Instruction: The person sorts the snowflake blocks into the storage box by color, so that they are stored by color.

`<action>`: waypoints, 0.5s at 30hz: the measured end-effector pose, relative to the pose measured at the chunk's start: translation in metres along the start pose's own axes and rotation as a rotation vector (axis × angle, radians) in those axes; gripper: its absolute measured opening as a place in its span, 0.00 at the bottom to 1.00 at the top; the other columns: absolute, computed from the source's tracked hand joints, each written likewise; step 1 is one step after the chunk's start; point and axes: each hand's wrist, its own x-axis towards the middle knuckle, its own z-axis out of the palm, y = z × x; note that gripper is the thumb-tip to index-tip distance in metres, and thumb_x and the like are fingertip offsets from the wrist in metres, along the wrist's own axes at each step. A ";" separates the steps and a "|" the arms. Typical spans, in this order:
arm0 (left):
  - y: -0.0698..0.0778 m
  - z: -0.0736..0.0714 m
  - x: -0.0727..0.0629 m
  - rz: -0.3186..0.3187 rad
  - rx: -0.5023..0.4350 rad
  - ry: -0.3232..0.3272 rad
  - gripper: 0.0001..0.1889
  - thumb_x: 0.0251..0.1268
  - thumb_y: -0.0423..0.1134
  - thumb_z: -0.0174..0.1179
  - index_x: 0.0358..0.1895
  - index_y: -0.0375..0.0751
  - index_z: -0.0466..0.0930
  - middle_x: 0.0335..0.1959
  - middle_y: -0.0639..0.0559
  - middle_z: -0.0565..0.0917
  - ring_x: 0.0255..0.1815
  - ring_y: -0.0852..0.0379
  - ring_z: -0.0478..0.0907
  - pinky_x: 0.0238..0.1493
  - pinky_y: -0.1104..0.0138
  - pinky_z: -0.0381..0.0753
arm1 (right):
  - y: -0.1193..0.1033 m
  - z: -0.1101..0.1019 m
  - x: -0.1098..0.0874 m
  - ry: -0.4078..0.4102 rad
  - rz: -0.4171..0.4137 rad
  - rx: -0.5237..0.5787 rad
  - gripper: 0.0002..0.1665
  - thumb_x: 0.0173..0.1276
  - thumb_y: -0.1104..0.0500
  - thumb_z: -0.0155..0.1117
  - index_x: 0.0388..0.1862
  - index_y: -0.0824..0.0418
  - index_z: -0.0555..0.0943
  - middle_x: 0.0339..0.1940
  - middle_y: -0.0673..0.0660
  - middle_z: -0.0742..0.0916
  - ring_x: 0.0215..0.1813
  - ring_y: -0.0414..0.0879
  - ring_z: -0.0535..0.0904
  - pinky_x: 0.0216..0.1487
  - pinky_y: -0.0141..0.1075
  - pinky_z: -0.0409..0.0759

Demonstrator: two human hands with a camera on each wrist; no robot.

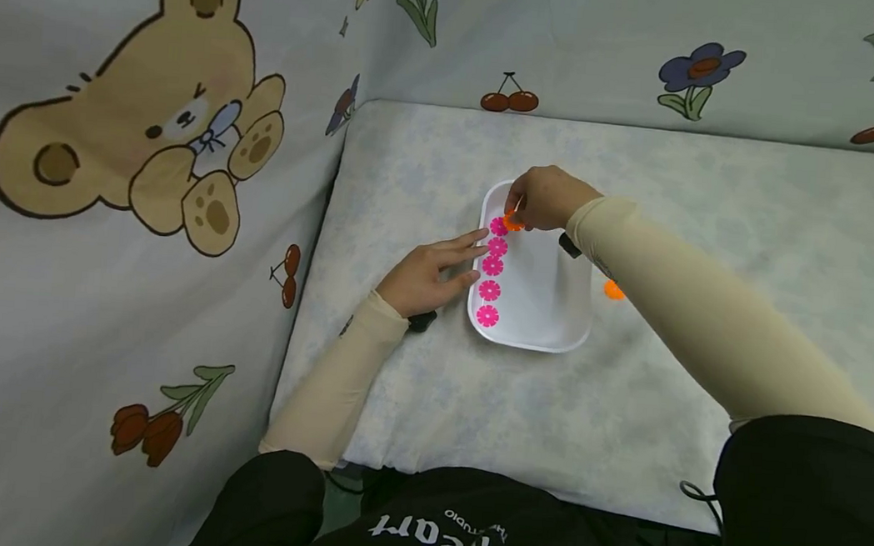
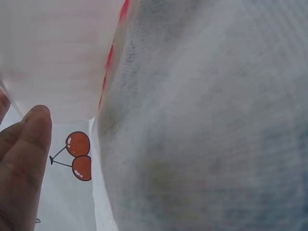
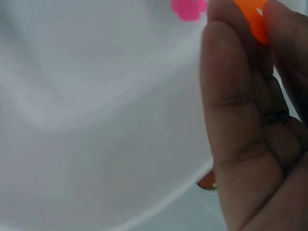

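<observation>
In the head view a white rectangular tray [image 1: 535, 317] lies on the table, with several pink flower-shaped discs [image 1: 489, 290] in a column along its left side. Over the tray's far left part, my right hand [image 1: 550, 198] pinches an orange flower-shaped disc [image 1: 513, 222] beside the farthest pink one. The right wrist view has this orange disc [image 3: 255, 21] between thumb and fingertips, near a pink disc [image 3: 188, 8]. My left hand [image 1: 433, 274] lies at the tray's left rim with fingers extended. Its fingers [image 2: 29, 154] appear beside the tray wall in the left wrist view.
Another orange disc [image 1: 614, 290] lies on the tablecloth right of the tray, partly behind the right forearm. A pale patterned cloth [image 1: 400, 388] covers the table. Printed curtains [image 1: 202, 309] hang along the left and far edges.
</observation>
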 end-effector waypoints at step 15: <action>-0.003 -0.004 0.000 0.001 0.029 -0.004 0.26 0.78 0.49 0.61 0.75 0.51 0.74 0.81 0.71 0.64 0.79 0.64 0.66 0.74 0.63 0.75 | 0.013 0.024 0.035 -0.015 0.060 -0.063 0.10 0.74 0.62 0.63 0.49 0.63 0.86 0.43 0.61 0.88 0.42 0.52 0.82 0.47 0.43 0.82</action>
